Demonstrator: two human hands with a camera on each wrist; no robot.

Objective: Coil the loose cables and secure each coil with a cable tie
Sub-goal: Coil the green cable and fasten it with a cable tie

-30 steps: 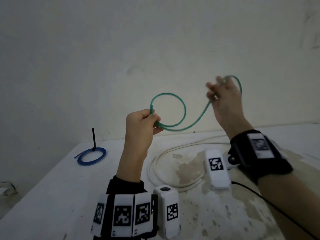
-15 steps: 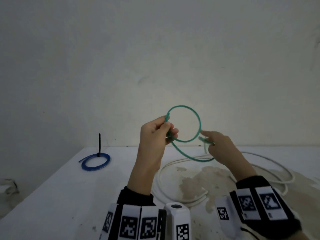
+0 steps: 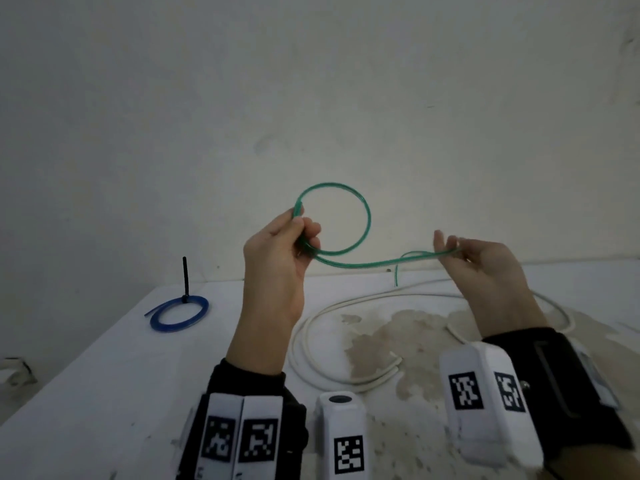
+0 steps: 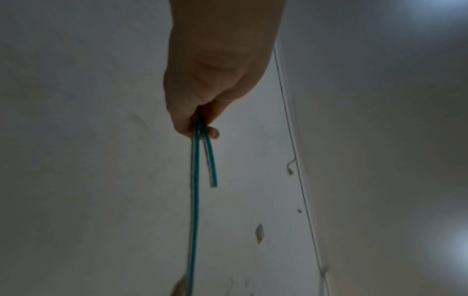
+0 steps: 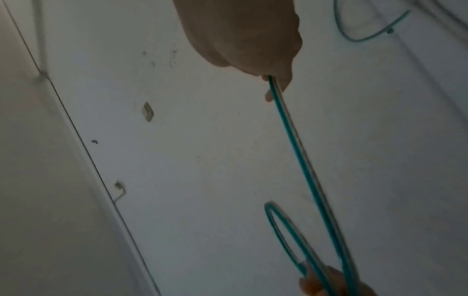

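A thin green cable [image 3: 367,216] is held up in the air above the white table [image 3: 104,375]. My left hand [image 3: 298,233] pinches one round loop of it where the strands cross; the left wrist view shows two green strands [image 4: 196,160] leaving the left hand [image 4: 202,120]. From the loop the cable runs right to my right hand [image 3: 457,251], which pinches it between thumb and fingers; a short free end [image 3: 396,275] hangs below. In the right wrist view the cable [image 5: 303,170] runs from the right hand [image 5: 274,84] down to the loop.
A blue coil [image 3: 178,311] with an upright black cable tie [image 3: 185,275] lies at the table's far left. A loose white cable [image 3: 311,341] sprawls across the stained middle of the table, under both forearms. A bare wall stands behind.
My right hand has moved away from the left, out to the right, stretching a length of green cable between them. The left hand keeps its hold on the loop.
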